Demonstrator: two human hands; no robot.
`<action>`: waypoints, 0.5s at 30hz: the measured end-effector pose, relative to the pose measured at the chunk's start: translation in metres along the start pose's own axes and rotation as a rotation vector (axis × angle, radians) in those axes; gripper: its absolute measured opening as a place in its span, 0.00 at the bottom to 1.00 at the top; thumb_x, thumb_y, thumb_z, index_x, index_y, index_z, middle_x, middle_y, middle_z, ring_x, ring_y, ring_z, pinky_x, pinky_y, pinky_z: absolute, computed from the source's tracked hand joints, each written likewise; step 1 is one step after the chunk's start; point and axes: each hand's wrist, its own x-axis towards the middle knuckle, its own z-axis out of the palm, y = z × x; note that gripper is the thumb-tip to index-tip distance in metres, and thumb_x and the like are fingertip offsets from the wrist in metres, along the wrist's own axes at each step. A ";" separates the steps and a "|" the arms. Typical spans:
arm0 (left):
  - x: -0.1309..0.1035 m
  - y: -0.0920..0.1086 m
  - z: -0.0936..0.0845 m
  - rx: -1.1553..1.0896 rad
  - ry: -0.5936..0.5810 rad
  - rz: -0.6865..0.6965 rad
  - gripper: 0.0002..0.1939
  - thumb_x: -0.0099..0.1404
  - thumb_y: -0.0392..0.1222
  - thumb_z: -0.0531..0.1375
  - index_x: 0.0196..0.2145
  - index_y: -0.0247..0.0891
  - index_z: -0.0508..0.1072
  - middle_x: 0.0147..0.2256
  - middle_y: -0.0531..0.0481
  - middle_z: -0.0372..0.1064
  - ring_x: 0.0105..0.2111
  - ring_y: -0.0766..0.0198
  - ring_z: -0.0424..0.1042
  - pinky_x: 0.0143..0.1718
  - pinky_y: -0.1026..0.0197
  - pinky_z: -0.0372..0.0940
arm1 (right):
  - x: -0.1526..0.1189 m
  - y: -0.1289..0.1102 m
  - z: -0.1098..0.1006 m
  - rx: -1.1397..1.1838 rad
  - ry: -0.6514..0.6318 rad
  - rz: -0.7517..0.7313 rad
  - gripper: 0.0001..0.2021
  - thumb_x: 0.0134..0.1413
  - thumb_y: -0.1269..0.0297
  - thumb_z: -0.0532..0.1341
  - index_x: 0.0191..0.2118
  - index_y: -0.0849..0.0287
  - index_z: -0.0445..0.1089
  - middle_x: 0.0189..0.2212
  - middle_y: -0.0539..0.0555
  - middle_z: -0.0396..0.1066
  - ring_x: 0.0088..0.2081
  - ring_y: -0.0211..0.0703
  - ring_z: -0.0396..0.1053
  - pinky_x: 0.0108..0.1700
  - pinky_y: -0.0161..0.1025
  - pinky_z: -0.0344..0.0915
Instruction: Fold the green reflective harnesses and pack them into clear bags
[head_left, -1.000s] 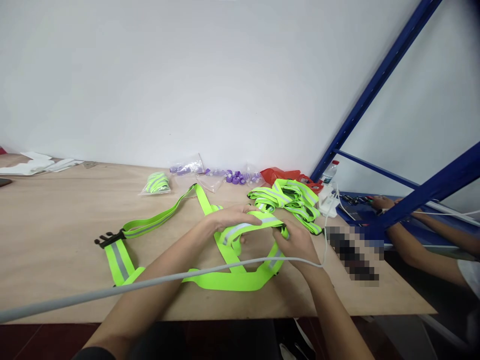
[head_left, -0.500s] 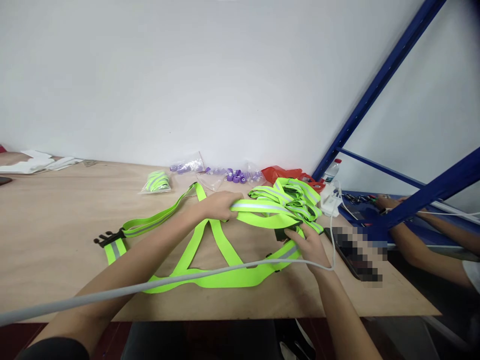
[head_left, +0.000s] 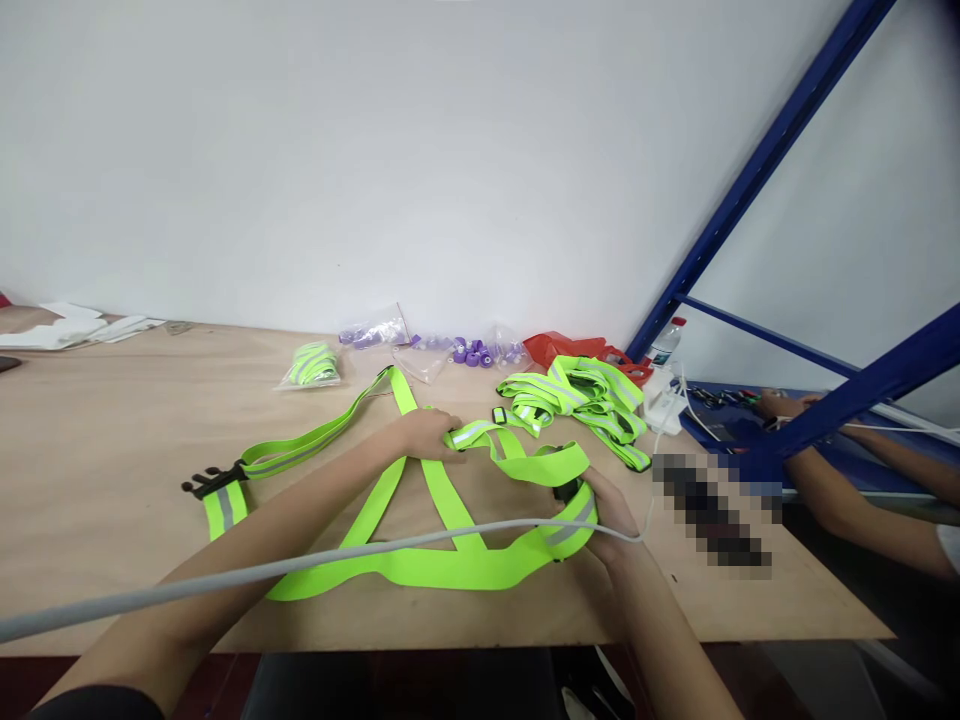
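Observation:
A neon-green reflective strap harness (head_left: 450,568) lies spread on the table in front of me. My left hand (head_left: 431,435) pinches one strap end near the middle. At the right side of the harness, my right hand (head_left: 609,505) is closed around the strap beside a dark buckle (head_left: 568,490). Between the hands the strap hangs in a loose, curling loop. A black side-release buckle (head_left: 214,481) sits open at the far left end. Behind my hands is a pile of similar green straps (head_left: 585,390).
A bagged green strap (head_left: 313,364), purple rolls (head_left: 471,351) and a red bag (head_left: 562,347) line the back. A white cable (head_left: 330,560) crosses in front of the harness. On the right are a bottle (head_left: 666,342), a blue frame (head_left: 780,120) and another person's arms (head_left: 847,510).
My left hand has moved slightly left and down, and the strap between my hands now curls lower, apart from the pile. My right hand has shifted slightly down.

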 end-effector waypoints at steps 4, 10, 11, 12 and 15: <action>0.002 0.004 0.004 0.006 -0.021 -0.006 0.19 0.54 0.40 0.65 0.45 0.39 0.75 0.42 0.39 0.76 0.45 0.43 0.74 0.44 0.52 0.66 | 0.002 0.002 0.001 -0.040 0.048 -0.020 0.18 0.40 0.49 0.71 0.32 0.59 0.76 0.18 0.51 0.73 0.19 0.43 0.69 0.20 0.37 0.68; 0.015 0.001 -0.014 -0.177 0.064 0.010 0.22 0.56 0.34 0.58 0.50 0.37 0.73 0.44 0.42 0.77 0.46 0.48 0.75 0.47 0.53 0.68 | 0.007 0.006 -0.012 -0.246 0.094 -0.164 0.15 0.40 0.53 0.70 0.33 0.58 0.76 0.22 0.52 0.76 0.23 0.48 0.73 0.25 0.41 0.71; 0.018 0.000 -0.019 -0.225 0.083 0.013 0.21 0.58 0.35 0.57 0.51 0.37 0.72 0.43 0.43 0.77 0.45 0.51 0.76 0.46 0.55 0.68 | 0.008 0.006 -0.013 -0.275 0.091 -0.175 0.15 0.40 0.53 0.70 0.33 0.58 0.76 0.23 0.53 0.77 0.24 0.49 0.74 0.26 0.41 0.72; 0.020 -0.002 -0.023 -0.274 0.098 0.013 0.19 0.61 0.36 0.54 0.50 0.37 0.72 0.42 0.44 0.77 0.42 0.54 0.77 0.44 0.56 0.70 | 0.008 0.006 -0.015 -0.313 0.088 -0.189 0.15 0.41 0.53 0.70 0.33 0.58 0.77 0.24 0.53 0.77 0.24 0.50 0.74 0.26 0.42 0.72; 0.025 -0.007 -0.031 -0.385 0.128 0.014 0.17 0.69 0.43 0.48 0.48 0.36 0.71 0.38 0.45 0.76 0.36 0.60 0.78 0.37 0.60 0.71 | 0.011 0.008 -0.021 -0.426 0.082 -0.241 0.17 0.44 0.48 0.68 0.32 0.58 0.77 0.22 0.55 0.76 0.23 0.52 0.74 0.25 0.43 0.71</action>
